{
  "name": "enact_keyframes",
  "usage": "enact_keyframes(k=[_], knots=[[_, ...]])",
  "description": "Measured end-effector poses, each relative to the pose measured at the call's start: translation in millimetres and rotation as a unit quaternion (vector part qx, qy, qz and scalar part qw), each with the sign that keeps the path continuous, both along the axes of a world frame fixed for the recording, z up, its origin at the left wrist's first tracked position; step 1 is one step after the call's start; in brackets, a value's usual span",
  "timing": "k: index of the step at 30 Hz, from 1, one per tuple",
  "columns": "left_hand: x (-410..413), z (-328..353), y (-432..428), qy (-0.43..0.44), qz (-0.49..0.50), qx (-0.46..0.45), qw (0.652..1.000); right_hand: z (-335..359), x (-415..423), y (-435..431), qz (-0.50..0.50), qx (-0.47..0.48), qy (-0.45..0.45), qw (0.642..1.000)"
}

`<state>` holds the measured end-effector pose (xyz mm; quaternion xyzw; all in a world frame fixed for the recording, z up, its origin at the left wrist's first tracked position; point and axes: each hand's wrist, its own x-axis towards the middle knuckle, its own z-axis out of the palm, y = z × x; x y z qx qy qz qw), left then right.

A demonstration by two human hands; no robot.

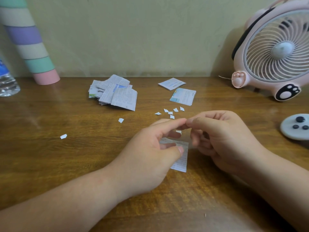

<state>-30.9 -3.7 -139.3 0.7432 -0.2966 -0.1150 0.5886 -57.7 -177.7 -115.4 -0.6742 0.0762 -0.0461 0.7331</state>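
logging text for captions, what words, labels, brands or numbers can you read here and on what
No text here can be quoted as it reads.
printed slip held by the left hand: rows of small print, blurred.
pile of slips: dense print, too small.
far loose slip: a dark heading, illegible.
picture slip: print too small.
bottle label: blue, cut off, unreadable.
fan: paw marks only, no words.

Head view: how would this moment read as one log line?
hands: left hand and right hand, fingertips meeting | held: cannot tell | beneath: printed slip on table | nearby: white scraps, paper pile
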Motion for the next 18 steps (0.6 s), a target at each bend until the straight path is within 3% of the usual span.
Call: enact_keyframes(k=[18], knots=[[2.0,-2.8,0.1,-0.01,0.0,-0.006,1.0,1.7,-0.2,4.2,0.001,-0.012,-0.01,1.0]])
